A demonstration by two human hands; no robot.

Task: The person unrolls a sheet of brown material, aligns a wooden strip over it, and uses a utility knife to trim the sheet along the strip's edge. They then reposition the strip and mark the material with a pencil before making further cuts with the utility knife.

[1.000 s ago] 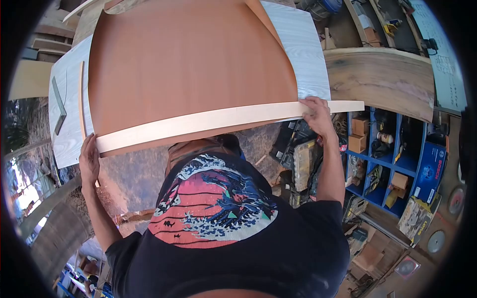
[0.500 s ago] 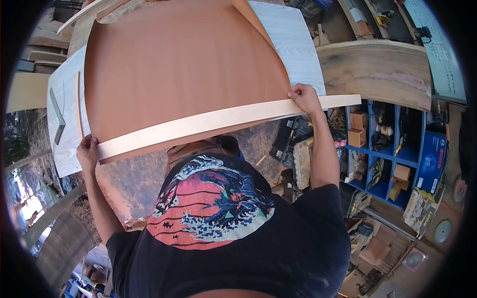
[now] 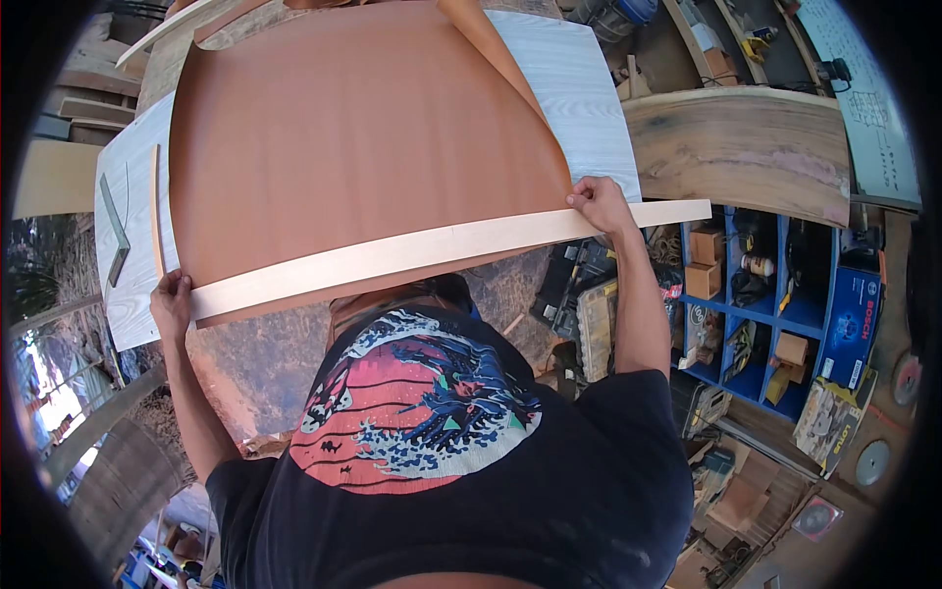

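Note:
A large brown sheet (image 3: 363, 128), its right edge curling up, is spread over pale wood-grain boards (image 3: 584, 98). Along its near edge runs a long pale wooden strip (image 3: 412, 249), with a narrow band of the sheet showing on my side. My left hand (image 3: 172, 304) is closed in a pinch at the strip's left end, by the sheet's near left corner. On the other side my right hand (image 3: 601, 206) lies across the strip, thumb and fingers pinched at its far edge beside the sheet's right edge. The strip's right end sticks out past that hand.
Left of the sheet lie a thin wooden stick (image 3: 156, 211) and a dark angled metal piece (image 3: 116, 236). A wide wooden plank (image 3: 736, 152) is at the right. Nearer stand a blue cubby shelf (image 3: 770, 312) and a tool case (image 3: 597, 324). A whiteboard (image 3: 873, 108) is farther right.
The strip's middle and right end have shifted slightly toward my body, and my right hand has moved the same way. My left hand stays nearly in place.

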